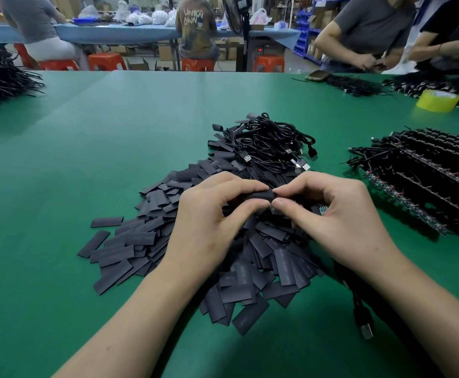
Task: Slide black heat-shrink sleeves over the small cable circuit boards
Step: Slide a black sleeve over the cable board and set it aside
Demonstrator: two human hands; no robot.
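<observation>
Sleeve: one black sleeve (261,196) is being held just above the sleeve pile (130,249), between both hands.
Board: a small circuit board (322,210) is peeking out under the right hand (340,214), just beside the sleeve's end.
Left hand (212,214): its fingers are pinching the sleeve's left end.
Right hand: thumb and forefinger are pinching the sleeve's right end.
Around: cables (272,143) are lying behind the pile on the green counter (86,132).
Risk: the pinch is likely flattening the mouth, so a board corner could snag and buckle the sleeve.
</observation>
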